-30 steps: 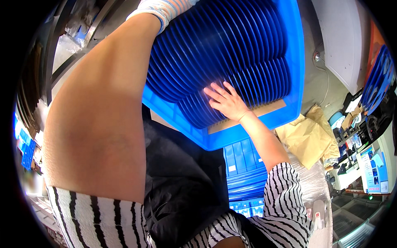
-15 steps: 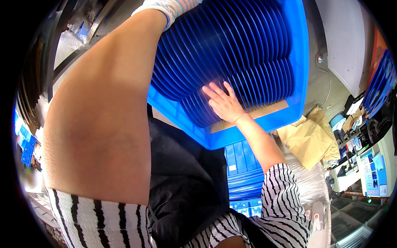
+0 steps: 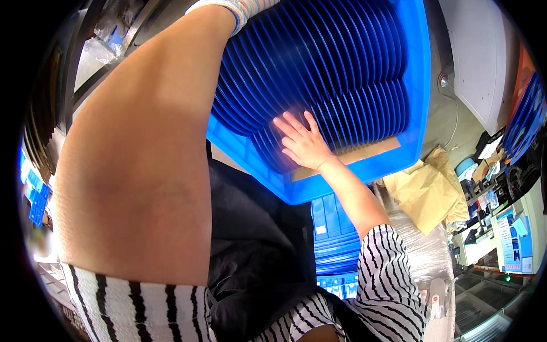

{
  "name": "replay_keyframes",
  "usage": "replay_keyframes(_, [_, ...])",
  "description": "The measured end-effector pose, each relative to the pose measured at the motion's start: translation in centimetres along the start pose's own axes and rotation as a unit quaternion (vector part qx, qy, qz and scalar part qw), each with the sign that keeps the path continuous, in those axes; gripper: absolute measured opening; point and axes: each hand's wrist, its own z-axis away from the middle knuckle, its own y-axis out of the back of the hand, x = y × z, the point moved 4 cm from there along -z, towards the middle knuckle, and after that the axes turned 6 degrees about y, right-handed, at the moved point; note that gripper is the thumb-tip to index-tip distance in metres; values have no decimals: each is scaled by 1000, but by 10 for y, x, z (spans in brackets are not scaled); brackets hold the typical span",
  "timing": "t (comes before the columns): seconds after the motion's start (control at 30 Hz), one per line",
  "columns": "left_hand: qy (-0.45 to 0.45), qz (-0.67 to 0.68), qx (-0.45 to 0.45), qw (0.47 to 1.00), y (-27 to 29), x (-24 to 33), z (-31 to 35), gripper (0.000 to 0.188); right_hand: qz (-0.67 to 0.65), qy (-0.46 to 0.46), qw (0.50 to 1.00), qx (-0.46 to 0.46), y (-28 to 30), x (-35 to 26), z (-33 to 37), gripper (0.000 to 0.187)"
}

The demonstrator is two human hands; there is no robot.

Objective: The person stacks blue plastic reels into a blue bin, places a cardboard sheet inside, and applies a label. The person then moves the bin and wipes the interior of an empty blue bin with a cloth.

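Observation:
A bright blue plastic crate holds a long row of thin, dark blue rounded plates, stood on edge side by side. My right hand is bare and lies over the near edges of the plates at the crate's near left, fingers spread, gripping nothing. My left hand, in a knitted striped glove, is at the far left of the crate by the plates. The upper edge of the picture cuts off its fingers, so its grip is hidden. A brown cardboard strip lies along the near inner side of the crate.
Below the crate are more blue crates. Crumpled brown paper and a film-wrapped stack stand to the right. A grey-white cabinet is at the far right, with a cable on the floor beside it.
My right hand has shifted slightly left over the plates, fingers still spread. The crate appears a little farther right in the picture. My left arm keeps nearly the same pose.

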Motion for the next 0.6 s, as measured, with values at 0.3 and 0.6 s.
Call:
replay_keyframes(0.3, [6, -1, 1, 1000, -3, 0, -2, 34, 64, 65, 996, 1, -20, -13, 2, 12])
replay_keyframes(0.6, [15, 0, -9, 1000, -2, 2, 0, 35, 0, 7, 1000, -4, -21, -14, -5, 13])
